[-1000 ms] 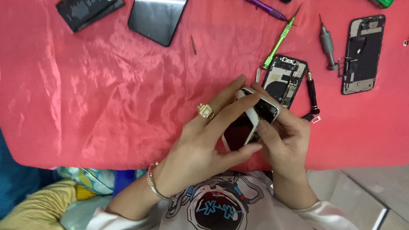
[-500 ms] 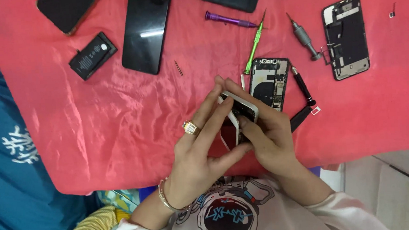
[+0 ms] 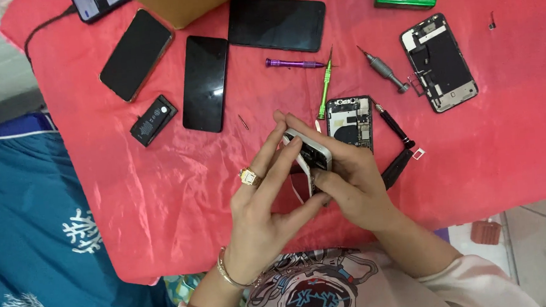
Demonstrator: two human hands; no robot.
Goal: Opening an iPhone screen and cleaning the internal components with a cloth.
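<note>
A person's two hands meet at the centre of a table covered in red cloth (image 3: 129,181), both gripping a small white-edged phone (image 3: 311,157) held tilted on its edge. The left hand (image 3: 266,201) (a gold ring on one finger, a bracelet at the wrist) pinches the phone with thumb and fingers. The right hand (image 3: 350,180) curls around its other side. Just beyond the hands, at one o'clock, lies an opened phone body (image 3: 350,122). A green screwdriver (image 3: 325,87) lies at twelve o'clock. At ten o'clock sit a black battery (image 3: 153,120) and a dark phone screen (image 3: 205,83).
</note>
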